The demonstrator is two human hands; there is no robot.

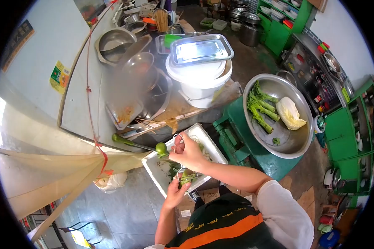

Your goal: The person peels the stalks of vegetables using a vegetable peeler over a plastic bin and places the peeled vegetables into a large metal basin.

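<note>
While the left hand's (175,196) fingers hold a green vegetable (188,178) roughly left to right, the right hand (190,152) grips a metal tool (174,141) on its far side.

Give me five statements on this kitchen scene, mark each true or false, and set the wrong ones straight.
1. The wide round silver metal basin holds a pale cabbage. True.

2. The rectangular silver metal tray lies inside the basin. False: it sits above the white round plastic bucket.

3. The bare left hand holds a green vegetable piece over the white rectangular foam box. True.

4. The bare right hand is empty. False: it holds a slim silver metal tool.

5. Long green leafy stalks lie beside the cabbage. True.
</note>
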